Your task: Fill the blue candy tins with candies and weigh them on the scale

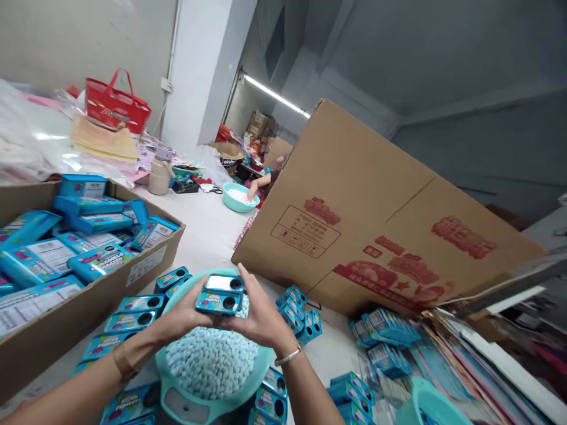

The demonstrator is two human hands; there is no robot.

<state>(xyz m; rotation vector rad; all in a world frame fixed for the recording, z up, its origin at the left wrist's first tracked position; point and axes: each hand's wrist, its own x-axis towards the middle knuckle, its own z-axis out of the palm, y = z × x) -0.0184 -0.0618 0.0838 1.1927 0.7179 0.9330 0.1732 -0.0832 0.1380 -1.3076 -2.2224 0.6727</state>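
Both my hands meet over a teal bowl (177, 386) heaped with small pale blue-white candies (210, 360). My left hand (183, 319) and my right hand (261, 316) together grip a small stack of two blue tins (221, 294) with round windows, fingers closed on either side. More of these blue tins (133, 321) lie on the white table to the left of the bowl, and others (296, 313) lie to the right.
An open cardboard box (75, 319) of larger blue packs stands at the left. A big printed carton (376, 236) leans at the right. Another person's hand (253, 190) reaches into a far teal bowl (238, 199). A red bag (116, 107) and a bottle (158, 171) stand behind.
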